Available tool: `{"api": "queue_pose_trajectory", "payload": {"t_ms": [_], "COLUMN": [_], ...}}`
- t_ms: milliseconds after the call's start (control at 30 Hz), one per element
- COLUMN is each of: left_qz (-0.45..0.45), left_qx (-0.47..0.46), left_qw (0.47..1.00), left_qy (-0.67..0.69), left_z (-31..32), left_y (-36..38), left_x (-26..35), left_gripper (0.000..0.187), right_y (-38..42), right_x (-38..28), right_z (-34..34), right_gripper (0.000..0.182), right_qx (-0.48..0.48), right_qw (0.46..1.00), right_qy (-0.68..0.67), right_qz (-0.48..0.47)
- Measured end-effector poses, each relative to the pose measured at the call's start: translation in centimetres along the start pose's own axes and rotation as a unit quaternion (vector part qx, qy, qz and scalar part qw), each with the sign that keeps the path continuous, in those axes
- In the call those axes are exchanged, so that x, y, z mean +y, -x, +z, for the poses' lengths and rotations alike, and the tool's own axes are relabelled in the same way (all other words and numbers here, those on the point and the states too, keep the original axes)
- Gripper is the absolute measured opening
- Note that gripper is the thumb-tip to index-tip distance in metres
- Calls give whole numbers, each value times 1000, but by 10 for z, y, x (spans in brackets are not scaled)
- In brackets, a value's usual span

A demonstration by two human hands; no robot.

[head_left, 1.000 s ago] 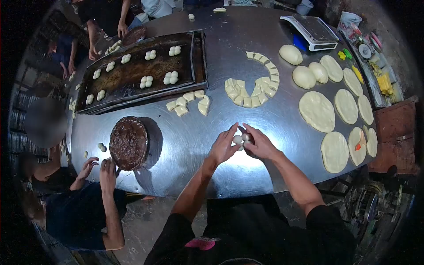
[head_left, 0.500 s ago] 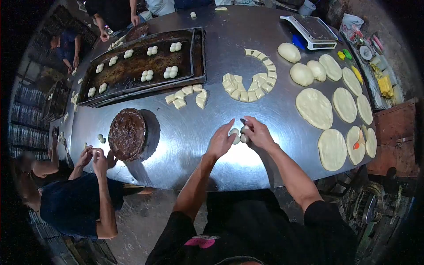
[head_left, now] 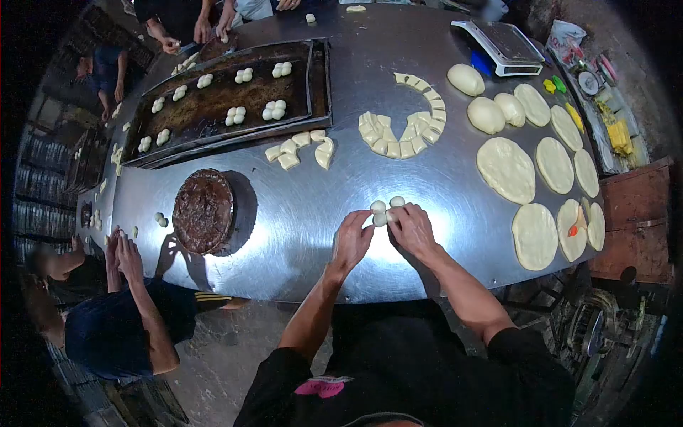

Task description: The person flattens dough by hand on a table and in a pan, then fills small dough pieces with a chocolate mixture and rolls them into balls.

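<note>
A small cluster of round white dough balls (head_left: pixel 378 206) lies on the metal table in front of me. My left hand (head_left: pixel 350 240) presses its thumb and fingertips against the cluster's left side, fingers bent. From the right, my right hand (head_left: pixel 414 231) curls its fingers over the balls on that side and partly hides one. Beyond my hands, cut dough pieces (head_left: pixel 407 148) form a curved row. More loose cut pieces (head_left: pixel 289 159) lie to its left, near the tray.
Clusters of dough balls sit on a dark baking tray (head_left: pixel 213 96) at upper left. A round brown-coated pan (head_left: pixel 204 211) stands left of me. Flattened dough discs (head_left: pixel 505 169) and a scale (head_left: pixel 501 46) are at right. A co-worker's hands (head_left: pixel 126 257) are at the left edge.
My fingers have shifted around the dough balls, and one ball now shows at the upper right of the cluster. The left co-worker's hands moved away from the round pan. Another person's hands appear at the top.
</note>
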State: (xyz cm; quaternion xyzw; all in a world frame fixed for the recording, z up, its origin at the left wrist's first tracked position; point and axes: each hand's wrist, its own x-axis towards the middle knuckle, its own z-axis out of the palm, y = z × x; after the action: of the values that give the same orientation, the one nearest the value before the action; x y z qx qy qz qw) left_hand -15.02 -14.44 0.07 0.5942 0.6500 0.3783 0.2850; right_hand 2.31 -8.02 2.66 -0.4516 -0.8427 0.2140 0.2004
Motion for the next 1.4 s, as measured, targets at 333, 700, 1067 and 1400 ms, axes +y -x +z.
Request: {"api": "queue_pose_trajectory", "payload": {"t_ms": [333, 700, 1067, 1400], "left_qz": [-13, -128, -164, -78], "left_qx": [25, 65, 5, -17], "left_qw": [1000, 985, 972, 993], "left_qy": [9, 94, 167, 88], "left_z": [-7, -53, -41, -5], "left_y": [-25, 36, 74, -37], "left_x": [-6, -26, -4, -2], "left_gripper": [31, 30, 30, 39], "right_y": [-33, 56, 70, 69], "right_x": [28, 37, 73, 28], "right_z": [10, -58, -8, -8], "right_gripper": [21, 13, 2, 12], "right_qx": [9, 48, 103, 77], "right_qw": [997, 981, 979, 993], "right_qy": [-63, -158, -106, -85], "right_qz": [-32, 97, -139, -29]}}
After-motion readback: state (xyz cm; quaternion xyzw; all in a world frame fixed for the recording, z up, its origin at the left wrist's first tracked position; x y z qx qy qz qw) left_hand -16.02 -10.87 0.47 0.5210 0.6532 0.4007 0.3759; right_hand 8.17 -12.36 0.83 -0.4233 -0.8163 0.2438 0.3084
